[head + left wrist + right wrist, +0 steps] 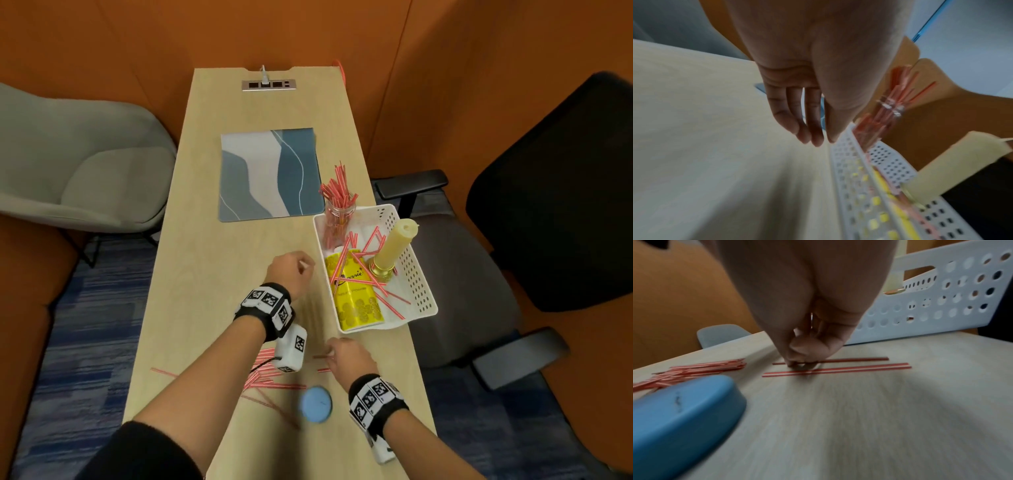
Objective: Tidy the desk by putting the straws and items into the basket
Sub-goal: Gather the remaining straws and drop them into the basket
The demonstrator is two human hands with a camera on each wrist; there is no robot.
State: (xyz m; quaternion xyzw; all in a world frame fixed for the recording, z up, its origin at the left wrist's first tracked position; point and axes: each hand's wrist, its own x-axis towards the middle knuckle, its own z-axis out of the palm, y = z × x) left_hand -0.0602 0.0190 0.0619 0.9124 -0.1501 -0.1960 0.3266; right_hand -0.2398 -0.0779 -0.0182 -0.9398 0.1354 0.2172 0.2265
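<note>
A white perforated basket (424, 281) (892, 164) (941, 296) stands at the desk's right edge. It holds a glass jar of red-striped straws (337, 219), a cream candle (397, 243), a yellow packet (356, 301) and loose straws. A pile of straws (270, 378) (701, 368) and a blue round lid (315, 404) (680, 410) lie near the front edge. My right hand (330, 354) (799, 364) pinches the farther of two straws (849, 360) lying on the desk. My left hand (306, 265) (813, 138) hovers beside the basket's left wall, fingers relaxed and holding nothing.
A blue and white placemat (270, 174) lies in the desk's middle, with a power socket strip (269, 84) at the far end. A grey chair (85, 164) stands to the left and a black office chair (548, 205) to the right, close to the basket.
</note>
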